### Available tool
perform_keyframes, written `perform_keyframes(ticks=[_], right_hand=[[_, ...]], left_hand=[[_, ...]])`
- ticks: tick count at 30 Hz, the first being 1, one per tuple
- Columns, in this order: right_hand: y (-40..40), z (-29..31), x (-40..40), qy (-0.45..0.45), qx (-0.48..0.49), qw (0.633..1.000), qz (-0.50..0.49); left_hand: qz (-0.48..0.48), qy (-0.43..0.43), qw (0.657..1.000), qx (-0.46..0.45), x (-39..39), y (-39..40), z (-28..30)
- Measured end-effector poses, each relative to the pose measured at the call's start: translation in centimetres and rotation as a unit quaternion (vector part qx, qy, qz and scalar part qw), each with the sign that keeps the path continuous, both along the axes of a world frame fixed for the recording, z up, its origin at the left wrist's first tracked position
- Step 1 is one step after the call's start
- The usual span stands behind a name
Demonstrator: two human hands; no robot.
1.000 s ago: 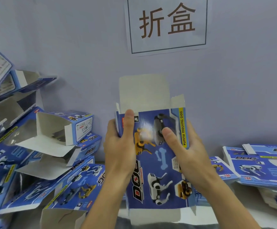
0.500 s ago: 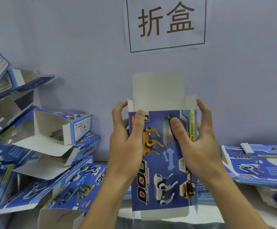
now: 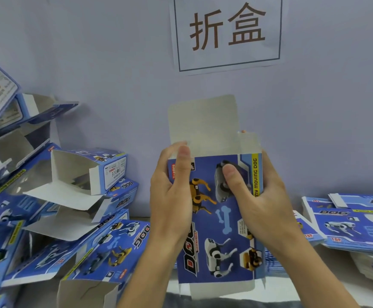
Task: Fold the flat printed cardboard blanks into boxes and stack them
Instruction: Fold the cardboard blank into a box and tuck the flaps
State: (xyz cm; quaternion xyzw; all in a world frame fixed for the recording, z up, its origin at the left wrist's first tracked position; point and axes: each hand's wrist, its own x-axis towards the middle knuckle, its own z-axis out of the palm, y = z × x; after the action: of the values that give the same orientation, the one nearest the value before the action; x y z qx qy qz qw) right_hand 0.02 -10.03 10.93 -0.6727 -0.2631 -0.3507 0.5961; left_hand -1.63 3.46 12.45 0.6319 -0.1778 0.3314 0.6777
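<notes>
I hold one blue printed box (image 3: pixel 216 221) upright in front of me, its dog pictures facing me. Its grey top flap (image 3: pixel 203 123) stands straight up and a small side flap sticks up at the right. My left hand (image 3: pixel 172 196) grips the box's left edge, thumb at the top left corner. On the right edge my right hand (image 3: pixel 259 201) grips it, thumb pressed on the front panel and a fingertip showing behind the side flap. A grey bottom flap hangs below the box.
A loose heap of folded open boxes (image 3: pixel 54 196) fills the left side, up against the wall. A stack of flat blanks (image 3: pixel 354 221) lies at the right. A paper sign (image 3: pixel 226 32) hangs on the wall behind.
The box rose slightly and drifted right. My left fingers came from behind the left edge up to the top left corner; my right thumb stays on the front panel.
</notes>
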Motion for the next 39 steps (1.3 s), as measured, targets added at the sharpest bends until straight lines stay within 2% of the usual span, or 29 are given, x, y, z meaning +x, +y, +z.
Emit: perform_keyframes(ticks=[5, 9, 11, 15, 18, 22, 29, 31, 34, 39], right_hand=[[-0.9, 0.7, -0.2, 0.086, -0.009, 0.993, 0.081], [-1.1, 1.8, 0.2, 0.141, 0.073, 0.981, 0.112], [-0.9, 1.8, 0.0, 0.131, 0.092, 0.984, 0.074], [-0.7, 1.5, -0.4, 0.123, 0.123, 0.984, 0.033], [-0.4, 1.5, -0.7, 0.15, 0.134, 0.978, 0.05], [-0.4, 1.8, -0.9, 0.145, 0.093, 0.981, 0.094], [-0.1, 1.6, -1.0, 0.105, 0.144, 0.972, 0.154], [-0.4, 1.0, -0.8, 0.095, 0.166, 0.958, 0.215], [-0.4, 0.5, -1.0, 0.112, 0.209, 0.932, 0.276], [-0.6, -0.2, -0.6, 0.137, 0.19, 0.939, 0.252]], left_hand=[[0.003, 0.031, 0.999, -0.009, 0.1, 0.4, 0.2], [-0.002, 0.062, 0.998, -0.004, -0.2, 0.3, 0.7], [-0.018, 0.076, 0.997, -0.003, -0.2, 0.2, 0.7], [0.002, 0.035, 0.998, 0.059, -0.2, 0.5, 0.9], [-0.026, 0.06, 0.998, 0.025, -0.7, 0.6, 1.3], [-0.063, 0.096, 0.993, -0.017, -0.9, 0.8, 1.4], [-0.035, 0.011, 0.997, -0.064, -0.6, 0.4, 0.9], [-0.022, 0.006, 0.994, -0.103, -0.8, 0.5, 0.9], [0.001, 0.023, 0.995, -0.098, -0.3, 1.0, 0.7], [0.029, 0.033, 0.996, -0.077, 0.2, 0.9, 0.3]])
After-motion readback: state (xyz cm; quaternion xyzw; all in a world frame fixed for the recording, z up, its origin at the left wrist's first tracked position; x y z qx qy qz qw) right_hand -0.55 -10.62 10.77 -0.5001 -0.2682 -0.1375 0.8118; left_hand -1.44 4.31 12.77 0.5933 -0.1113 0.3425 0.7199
